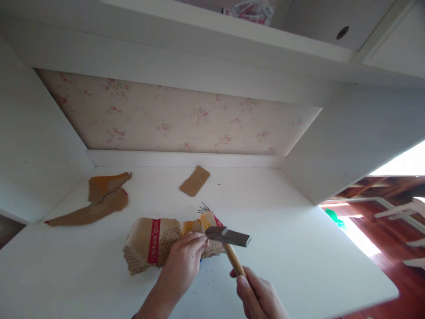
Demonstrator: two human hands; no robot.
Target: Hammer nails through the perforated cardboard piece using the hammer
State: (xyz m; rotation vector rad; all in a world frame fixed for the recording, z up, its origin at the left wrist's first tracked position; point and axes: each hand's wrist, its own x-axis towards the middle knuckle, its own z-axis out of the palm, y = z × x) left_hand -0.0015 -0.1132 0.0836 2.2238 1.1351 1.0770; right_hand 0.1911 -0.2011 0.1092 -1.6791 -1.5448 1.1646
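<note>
A hammer (229, 236) with a steel head and wooden handle is in my right hand (257, 290), its fingers wrapped round the handle. Its head hovers over or rests by the fingertips of my left hand (184, 254); I cannot tell whether they touch. The left fingers are pinched together above a crumpled, torn piece of cardboard (139, 237) with a red printed band and rows of small holes. Whatever they pinch is hidden behind the fingers and hammer head. Just beyond the cardboard lies a small bunch of nails (204, 208).
A small perforated cardboard piece (195, 181) lies towards the back of the white desktop (265, 208). Torn cardboard scraps (108, 204) are at the left. White side panels (358, 133) and an overhead shelf (199, 48) enclose the space. A green object (334, 218) is on the floor at right.
</note>
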